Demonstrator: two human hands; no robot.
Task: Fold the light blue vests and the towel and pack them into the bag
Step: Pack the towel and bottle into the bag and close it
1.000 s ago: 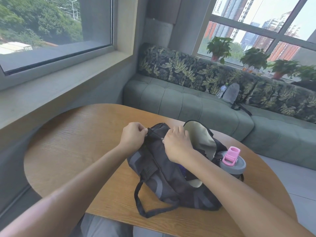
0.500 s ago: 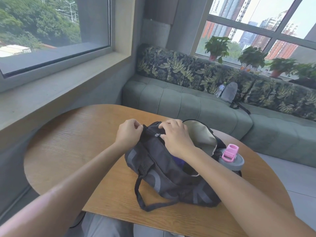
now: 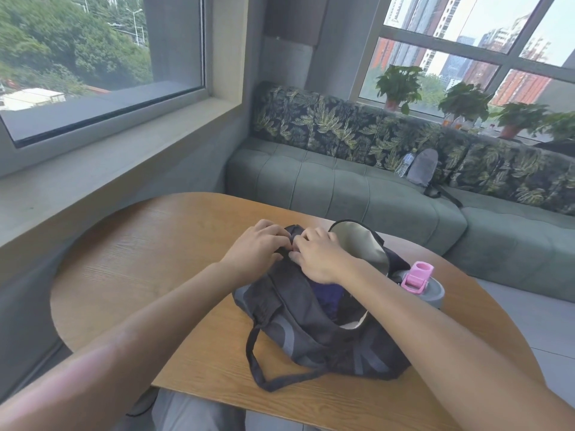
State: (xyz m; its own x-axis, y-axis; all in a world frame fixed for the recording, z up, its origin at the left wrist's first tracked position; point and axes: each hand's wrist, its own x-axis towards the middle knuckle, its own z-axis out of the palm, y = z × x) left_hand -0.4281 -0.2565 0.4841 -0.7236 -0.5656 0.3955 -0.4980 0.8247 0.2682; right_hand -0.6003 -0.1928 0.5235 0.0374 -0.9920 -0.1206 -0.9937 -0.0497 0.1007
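Dark duffel bag lies on the round wooden table, mouth partly open, pale lining showing just right of the fingers. Left hand and right hand meet at the bag's far end, fingers curled and bunched on the black fabric there, apparently pinching it near the zipper; probably one hand steadies the cloth while the other works the pull, which is hidden. Something dark blue-purple sits inside the opening, below the right hand. No light blue vests or towel can be identified. Pink-lidded bottle stands touching the bag, right of the fingers.
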